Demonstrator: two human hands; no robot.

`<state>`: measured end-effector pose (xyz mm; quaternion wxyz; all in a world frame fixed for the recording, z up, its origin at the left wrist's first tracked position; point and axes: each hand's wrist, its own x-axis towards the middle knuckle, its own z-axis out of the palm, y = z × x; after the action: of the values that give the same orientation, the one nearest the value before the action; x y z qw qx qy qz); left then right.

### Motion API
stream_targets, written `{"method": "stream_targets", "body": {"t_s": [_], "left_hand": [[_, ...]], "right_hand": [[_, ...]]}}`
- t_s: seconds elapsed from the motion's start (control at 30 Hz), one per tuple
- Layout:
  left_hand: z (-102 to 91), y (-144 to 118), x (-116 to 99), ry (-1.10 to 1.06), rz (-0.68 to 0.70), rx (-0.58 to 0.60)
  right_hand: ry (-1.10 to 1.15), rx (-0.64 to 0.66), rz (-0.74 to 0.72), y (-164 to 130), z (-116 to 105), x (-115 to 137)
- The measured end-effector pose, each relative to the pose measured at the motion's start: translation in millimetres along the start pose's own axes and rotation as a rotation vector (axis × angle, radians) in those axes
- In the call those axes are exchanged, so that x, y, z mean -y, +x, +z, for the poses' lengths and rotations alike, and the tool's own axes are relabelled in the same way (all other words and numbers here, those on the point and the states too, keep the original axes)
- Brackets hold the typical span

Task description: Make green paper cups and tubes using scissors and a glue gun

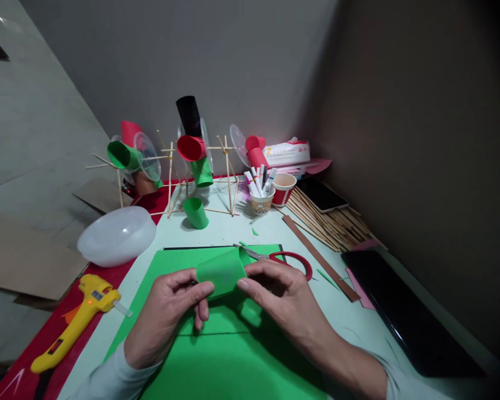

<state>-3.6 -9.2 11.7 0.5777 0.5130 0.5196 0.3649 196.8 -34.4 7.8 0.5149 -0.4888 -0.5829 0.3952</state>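
Note:
Between both hands, above the green sheets (250,361), is a green paper tube (221,272) lying sideways. My left hand (170,303) grips its left end, thumb in front and fingers behind. On its right edge, my right hand (285,294) pinches the paper between thumb and fingers. Red-handled scissors (298,258) lie just beyond my right hand, their blades partly hidden behind the tube. A second green tube (195,213) stands farther back on the white tabletop. To the left of my left hand rests a yellow glue gun (77,322) with an orange light on it.
Stick frames with coloured tubes and clear discs (191,147) stand along the back. A plastic bowl (116,236) sits left. Toward the right are a cup of markers (261,194), a red-white cup (283,189), wooden sticks (329,216), a brown strip (320,258) and a black device (404,311).

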Motion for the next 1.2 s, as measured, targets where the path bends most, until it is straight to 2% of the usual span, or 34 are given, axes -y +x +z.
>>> {"method": "stream_targets", "body": {"t_s": [0.2, 0.53, 0.67, 0.83, 0.97, 1.2], "left_hand": [[4.0, -1.0, 5.3, -0.122, -0.039, -0.020], [13.7, -4.2, 0.4, -0.262, -0.035, -0.125], [14.7, -4.8, 1.8, -0.207, 0.015, -0.135], [11.1, -2.2, 7.2, -0.089, 0.038, -0.038], [9.0, -1.7, 10.8, -0.084, 0.055, -0.053], [13.6, -3.6, 6.2, -0.166, 0.051, -0.099]], "right_hand": [[0.009, 0.003, -0.024, -0.2, 1.2, -2.6], [0.123, -0.018, 0.057, 1.5, 2.8, -4.1], [0.136, -0.030, 0.074, 0.6, 3.4, -2.8], [0.146, -0.006, 0.115, -1.9, 5.2, 0.1], [0.148, -0.006, 0.158, -2.5, 6.5, 0.6], [0.122, -0.027, 0.149, -1.9, 5.7, 1.3]]}}
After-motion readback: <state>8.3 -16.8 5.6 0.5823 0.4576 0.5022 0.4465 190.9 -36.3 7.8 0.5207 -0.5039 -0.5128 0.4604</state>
